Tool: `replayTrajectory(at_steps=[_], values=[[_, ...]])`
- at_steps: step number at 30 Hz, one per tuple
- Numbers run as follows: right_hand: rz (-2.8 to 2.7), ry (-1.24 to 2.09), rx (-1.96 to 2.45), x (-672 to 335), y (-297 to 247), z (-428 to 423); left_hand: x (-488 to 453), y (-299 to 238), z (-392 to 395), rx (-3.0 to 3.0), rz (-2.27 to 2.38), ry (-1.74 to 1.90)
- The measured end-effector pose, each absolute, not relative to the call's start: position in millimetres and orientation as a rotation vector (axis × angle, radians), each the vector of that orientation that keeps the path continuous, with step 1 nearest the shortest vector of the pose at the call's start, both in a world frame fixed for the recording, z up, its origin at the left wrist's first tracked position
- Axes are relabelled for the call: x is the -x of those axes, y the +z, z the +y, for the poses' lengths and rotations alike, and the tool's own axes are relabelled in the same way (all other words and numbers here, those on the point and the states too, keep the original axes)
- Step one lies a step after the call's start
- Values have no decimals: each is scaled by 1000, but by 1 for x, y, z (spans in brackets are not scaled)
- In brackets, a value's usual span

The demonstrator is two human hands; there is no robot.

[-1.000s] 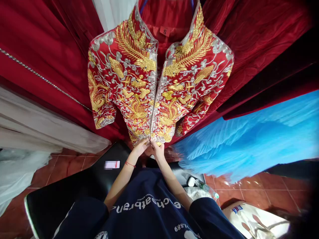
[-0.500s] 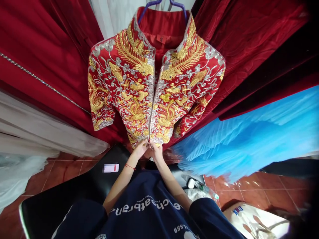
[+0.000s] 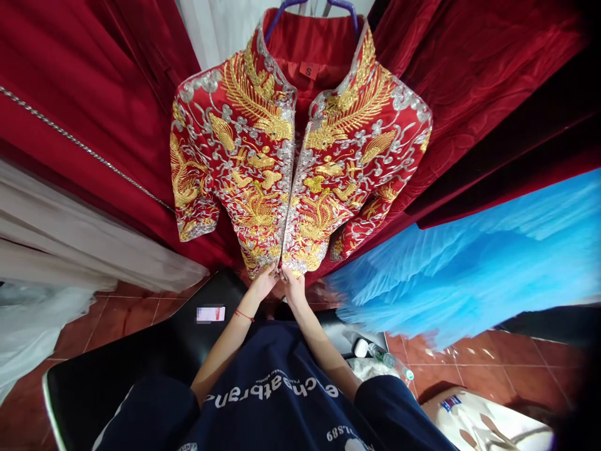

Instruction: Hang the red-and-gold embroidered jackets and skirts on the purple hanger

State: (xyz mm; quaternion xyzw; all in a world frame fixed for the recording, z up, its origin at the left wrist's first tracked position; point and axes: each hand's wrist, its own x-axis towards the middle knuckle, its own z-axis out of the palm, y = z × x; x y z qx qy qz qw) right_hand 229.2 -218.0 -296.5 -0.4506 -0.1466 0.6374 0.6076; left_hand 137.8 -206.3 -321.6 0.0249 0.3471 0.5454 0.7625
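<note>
A red jacket (image 3: 256,166) with gold and silver embroidery hangs in front of me on a purple hanger (image 3: 345,6). Its stand collar is open at the neck, and the two front edges meet lower down. At the bottom of the front opening, my left hand (image 3: 265,282) pinches the hem on the left side. My right hand (image 3: 293,283) grips the other front edge right beside it, thumb on top. The fingertips of both hands nearly touch. Whatever small fastening may lie between them is too small to make out.
Red curtains (image 3: 94,81) hang behind, with white tulle (image 3: 94,232) at left and a blue tulle skirt (image 3: 493,250) at right. A phone (image 3: 211,314) lies on a black bench (image 3: 141,357). Plastic bottles (image 3: 382,356) and a cream bag (image 3: 488,419) are at lower right.
The view has shifted slightly, so the jacket's upper part appears a little further right and higher. Both hands stay at the bottom of the front opening, still gripping it.
</note>
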Motion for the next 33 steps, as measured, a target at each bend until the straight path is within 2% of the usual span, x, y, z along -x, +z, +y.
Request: replayTrajectory(at_steps=[33], values=[[-482, 1474, 1062, -234, -292, -213, -142, -313, -215, -241, 952, 1356]])
